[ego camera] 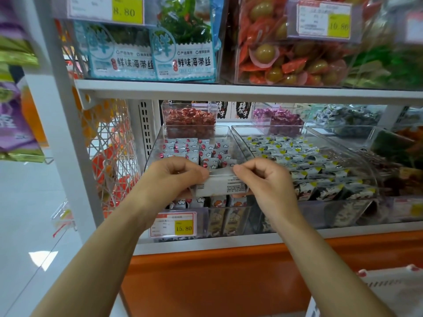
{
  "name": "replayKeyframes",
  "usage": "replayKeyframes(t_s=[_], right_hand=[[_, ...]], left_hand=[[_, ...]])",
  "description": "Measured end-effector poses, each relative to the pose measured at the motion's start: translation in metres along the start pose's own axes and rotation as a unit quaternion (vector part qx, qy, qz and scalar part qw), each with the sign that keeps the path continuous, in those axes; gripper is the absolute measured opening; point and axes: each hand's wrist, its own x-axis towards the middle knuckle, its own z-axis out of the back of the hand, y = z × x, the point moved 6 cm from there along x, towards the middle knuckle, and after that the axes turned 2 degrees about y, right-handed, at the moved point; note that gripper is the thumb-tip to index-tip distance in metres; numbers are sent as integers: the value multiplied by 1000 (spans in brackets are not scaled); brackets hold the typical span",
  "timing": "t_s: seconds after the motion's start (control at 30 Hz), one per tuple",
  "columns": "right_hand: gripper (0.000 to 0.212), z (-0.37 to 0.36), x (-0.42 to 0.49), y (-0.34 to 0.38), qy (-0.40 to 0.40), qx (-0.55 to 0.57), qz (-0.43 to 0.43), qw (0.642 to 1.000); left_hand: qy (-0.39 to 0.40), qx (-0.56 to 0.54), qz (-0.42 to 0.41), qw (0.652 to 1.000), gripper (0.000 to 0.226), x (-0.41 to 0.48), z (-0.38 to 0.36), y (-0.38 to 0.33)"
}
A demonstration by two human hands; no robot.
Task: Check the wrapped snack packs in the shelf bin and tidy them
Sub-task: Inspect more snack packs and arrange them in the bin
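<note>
Print on the white snack pack (pixel 225 186) is too blurred to read, and its lower corners are covered by fingers. The pack is held level between the left hand (pixel 174 177) and the right hand (pixel 263 177), each pinching one upper corner, above the front edge of the clear shelf bin (pixel 153 147). The bin holds rows of red-and-white wrapped packs (pixel 206 152). The neighbouring bin (pixel 270 127) holds yellow-marked packs. A price label (pixel 175 225) reads 15.80.
</note>
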Motion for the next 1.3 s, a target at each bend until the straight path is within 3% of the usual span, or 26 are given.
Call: replayKeyframes(t_s=[0.2,0.5,0.7,0.83,0.9,1.0,1.1,1.17,1.3], right_hand=[[15,-5,0,-5,50,91,-52,993],[23,2,2,-15,32,136,-144,980],[26,3,1,-24,60,219,-210,951],[31,-2,2,-12,90,307,-154,935],[28,3,2,-9,77,224,-107,966],[20,26,5,-9,-25,91,-64,993],[18,49,6,-18,-110,54,-74,990],[10,55,6,-20,-126,49,-71,988],[15,55,6,-18,-123,12,-54,991]], left_hand=[[1,0,14,1000,17,-1,9,-1],[46,74,-32,996,13,-1,-3,-2],[6,54,-44,998,10,5,-2,1],[-76,-30,-43,996,11,11,-4,1],[-89,-50,-51,993,11,14,-10,-1],[-93,-60,-71,991,12,18,-24,-2],[-120,147,-118,975,9,27,-33,-2],[-97,321,-145,931,14,35,-44,3],[-71,447,-137,881,26,44,-61,13]])
